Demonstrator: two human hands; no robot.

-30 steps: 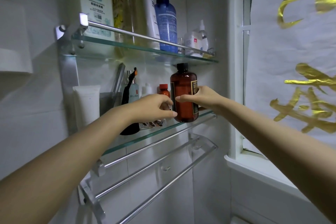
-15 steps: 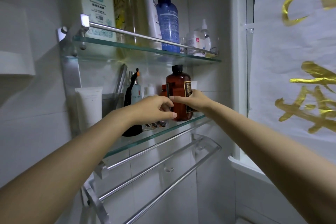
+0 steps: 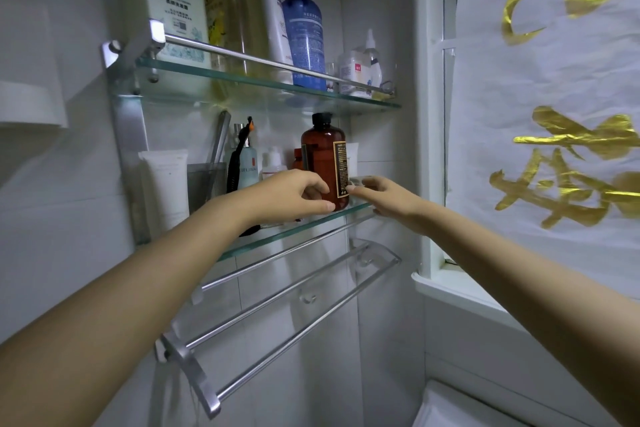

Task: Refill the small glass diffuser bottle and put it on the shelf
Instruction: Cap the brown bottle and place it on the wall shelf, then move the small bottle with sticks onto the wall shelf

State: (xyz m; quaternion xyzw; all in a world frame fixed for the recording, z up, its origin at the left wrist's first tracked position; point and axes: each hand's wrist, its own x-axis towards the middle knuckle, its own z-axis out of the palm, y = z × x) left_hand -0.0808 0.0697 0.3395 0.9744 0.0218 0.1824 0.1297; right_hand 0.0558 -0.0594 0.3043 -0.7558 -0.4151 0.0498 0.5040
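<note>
On the far left of the lower glass shelf point(image 3: 263, 243) I see a white tube point(image 3: 166, 184) standing on its cap, then a grey cup point(image 3: 204, 180) with a metal handle leaning out of it, a black razor point(image 3: 239, 163) and a pale blue bottle point(image 3: 248, 166) just behind it. Above, the upper glass shelf point(image 3: 277, 85) carries a tall white bottle point(image 3: 175, 0), a yellow bottle point(image 3: 218, 10) and a blue pump bottle point(image 3: 304, 35) behind its rail.

My left hand point(image 3: 294, 194) reaches across the lower shelf with the fingers curled and the thumb out front; its fingertips sit against the lower left side of the amber bottle point(image 3: 323, 159). I cannot tell whether they actually pinch it or only rest on it. The amber bottle stands upright on the lower shelf, toward its right end, black cap on, label facing right. A small orange-capped bottle point(image 3: 297, 158) peeks out just behind its left side.

My right hand point(image 3: 384, 198) lies just right of the amber bottle, fingers stretched flat and loose, one fingertip touching the base of the bottle near the label; it grips nothing. A small whitish object under those fingers is too hidden to identify.

Below the shelf run the towel bars point(image 3: 294, 305), and at the far right hangs a white sheet with gold lettering point(image 3: 554, 80).
</note>
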